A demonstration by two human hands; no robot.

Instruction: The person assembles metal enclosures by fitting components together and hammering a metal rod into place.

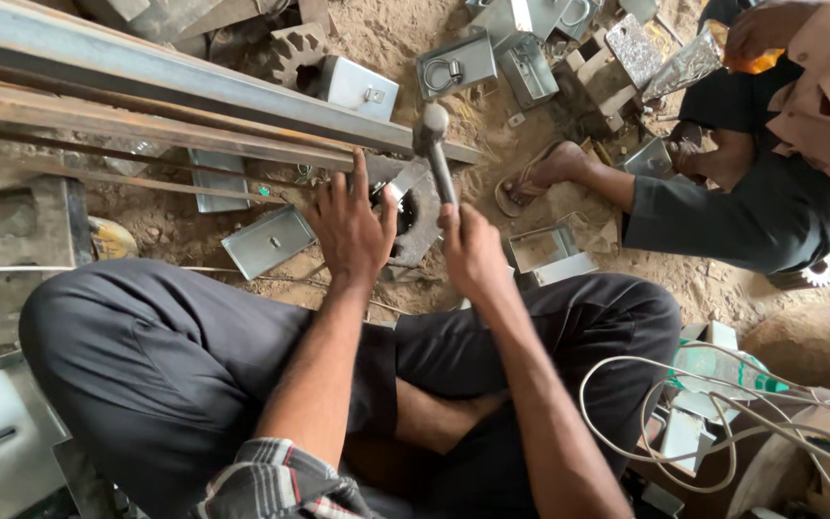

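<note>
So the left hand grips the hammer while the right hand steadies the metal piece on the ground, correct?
Not quite: the hands are swapped. In the head view, the right hand grips the hammer, and the left hand steadies the metal piece on the ground.

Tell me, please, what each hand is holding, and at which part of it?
The right hand holds a hammer by the lower end of its handle, head raised. The left hand grasps nothing; it presses flat on a toothed metal piece.
</note>
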